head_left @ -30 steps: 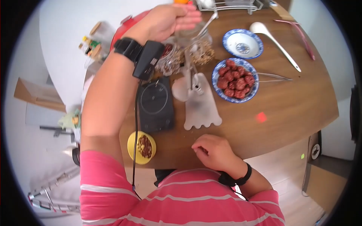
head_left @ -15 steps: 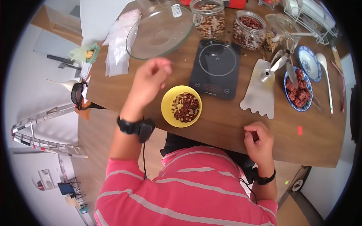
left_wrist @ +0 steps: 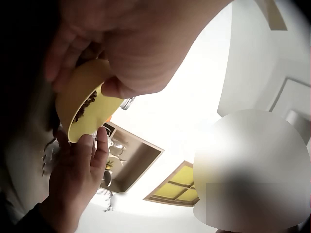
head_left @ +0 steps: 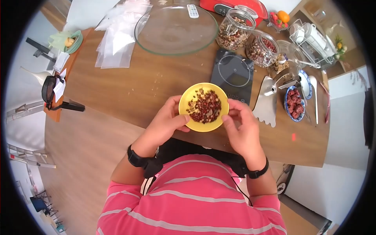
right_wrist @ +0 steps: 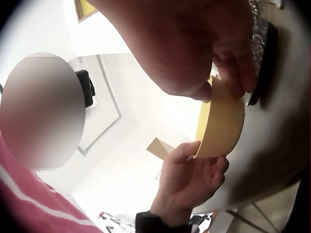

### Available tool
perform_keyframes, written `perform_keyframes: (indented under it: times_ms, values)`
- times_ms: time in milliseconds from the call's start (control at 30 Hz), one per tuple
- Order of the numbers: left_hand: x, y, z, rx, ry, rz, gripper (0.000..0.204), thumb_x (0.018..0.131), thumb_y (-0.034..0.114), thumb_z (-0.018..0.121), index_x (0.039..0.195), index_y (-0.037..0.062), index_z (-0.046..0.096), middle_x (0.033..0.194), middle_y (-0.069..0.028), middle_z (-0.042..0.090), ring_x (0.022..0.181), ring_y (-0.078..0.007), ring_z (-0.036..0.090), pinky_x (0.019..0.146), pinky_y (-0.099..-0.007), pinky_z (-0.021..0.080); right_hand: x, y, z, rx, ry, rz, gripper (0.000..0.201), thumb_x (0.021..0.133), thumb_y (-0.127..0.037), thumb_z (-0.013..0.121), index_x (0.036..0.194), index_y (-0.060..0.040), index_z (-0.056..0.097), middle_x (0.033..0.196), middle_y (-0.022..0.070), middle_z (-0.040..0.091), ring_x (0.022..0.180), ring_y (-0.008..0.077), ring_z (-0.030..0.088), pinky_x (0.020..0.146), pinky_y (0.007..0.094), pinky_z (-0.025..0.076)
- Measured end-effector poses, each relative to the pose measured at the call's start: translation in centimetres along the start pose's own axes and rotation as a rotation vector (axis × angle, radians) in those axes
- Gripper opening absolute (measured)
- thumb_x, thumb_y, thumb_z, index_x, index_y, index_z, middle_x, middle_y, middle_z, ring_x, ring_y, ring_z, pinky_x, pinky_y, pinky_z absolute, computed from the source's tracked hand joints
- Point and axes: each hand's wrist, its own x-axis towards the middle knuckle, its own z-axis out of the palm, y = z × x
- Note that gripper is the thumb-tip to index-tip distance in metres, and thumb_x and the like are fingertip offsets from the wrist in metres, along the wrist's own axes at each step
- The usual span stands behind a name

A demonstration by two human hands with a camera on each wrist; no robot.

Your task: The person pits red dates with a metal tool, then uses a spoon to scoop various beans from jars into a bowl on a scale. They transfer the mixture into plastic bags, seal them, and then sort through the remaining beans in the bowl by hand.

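Both hands hold a yellow bowl (head_left: 192,121) close over the table's front edge. Inside lies a mix of red and brown dried beans or grains (head_left: 205,106). My left hand (head_left: 166,122) grips the bowl's left side, its thumb on the rim. On the opposite side my right hand (head_left: 243,129) grips it, thumb at the rim and fingers around the outer wall. The left wrist view shows the bowl (left_wrist: 80,92) tilted between the hands, some contents visible. In the right wrist view, the bowl's outer wall (right_wrist: 221,126) faces the camera, with the contents hidden.
A black kitchen scale (head_left: 235,72) sits behind the bowl. Glass jars (head_left: 237,31) of beans stand beyond it, near a large glass dish (head_left: 176,45) and plastic bags (head_left: 117,43). At right are a scalloped metal plate (head_left: 264,103) and a bowl of dark red pieces (head_left: 294,103).
My left hand has come back from the jars to the yellow bowl. My right hand has left the table edge and now grips the bowl's other side.
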Motion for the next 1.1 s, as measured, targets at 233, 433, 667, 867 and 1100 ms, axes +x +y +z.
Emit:
perform_keyframes:
  times_ms: [233, 433, 667, 867, 1100]
  values:
    - [0.4, 0.7, -1.6, -0.176, -0.134, 0.055, 0.061, 0.099, 0.016, 0.069, 0.150, 0.0002, 0.040, 0.131, -0.0102, 0.063, 0.114, -0.0172, 0.065, 0.086, -0.0310, 0.059, 3.5, -3.1, -1.8, -0.293, 0.046, -0.380, 0.026, 0.089, 0.010, 0.065, 0.113, -0.0011, 0.068, 0.107, 0.0139, 0.070, 0.089, 0.0265, 0.071, 0.076, 0.0345, 0.058]
    - [0.2, 0.5, -1.4, -0.129, -0.184, 0.012, 0.062, 0.098, 0.014, 0.072, 0.149, -0.0025, 0.042, 0.130, -0.0101, 0.064, 0.112, -0.0160, 0.064, 0.091, -0.0305, 0.056, 5.4, -5.3, -0.8, -0.493, -0.341, -0.341, 0.029, 0.082, 0.008, 0.060, 0.109, 0.0009, 0.068, 0.102, 0.0190, 0.068, 0.091, 0.0370, 0.070, 0.077, 0.0445, 0.057]
    - [-0.4, -0.4, -1.5, -0.112, -0.178, 0.067, 0.063, 0.093, 0.007, 0.076, 0.147, -0.0041, 0.045, 0.125, -0.0101, 0.066, 0.109, -0.0149, 0.064, 0.095, -0.0303, 0.054, 5.6, -3.9, 1.5, -0.776, -0.558, -0.266, 0.016, 0.086, -0.002, 0.059, 0.100, 0.0024, 0.067, 0.097, 0.0214, 0.067, 0.093, 0.0400, 0.069, 0.079, 0.0463, 0.057]
    - [0.1, -1.6, -2.1, -0.139, -0.201, -0.003, 0.061, 0.099, 0.020, 0.071, 0.149, -0.0044, 0.045, 0.131, -0.0087, 0.064, 0.113, -0.0148, 0.063, 0.097, -0.0307, 0.053, 6.4, -2.6, 2.0, -0.649, -0.659, -0.288, 0.022, 0.086, -0.001, 0.059, 0.105, 0.0025, 0.069, 0.100, 0.0223, 0.070, 0.092, 0.0403, 0.070, 0.083, 0.0479, 0.056]
    - [0.4, -1.4, -1.9, -0.067, -0.186, -0.026, 0.063, 0.100, 0.029, 0.070, 0.148, -0.0048, 0.047, 0.128, -0.0101, 0.066, 0.110, -0.0141, 0.064, 0.091, -0.0288, 0.054, 7.5, -2.9, 2.0, -0.303, -0.923, 0.014, 0.031, 0.086, 0.002, 0.055, 0.110, -0.0023, 0.073, 0.098, 0.0192, 0.074, 0.093, 0.0373, 0.071, 0.081, 0.0425, 0.055]
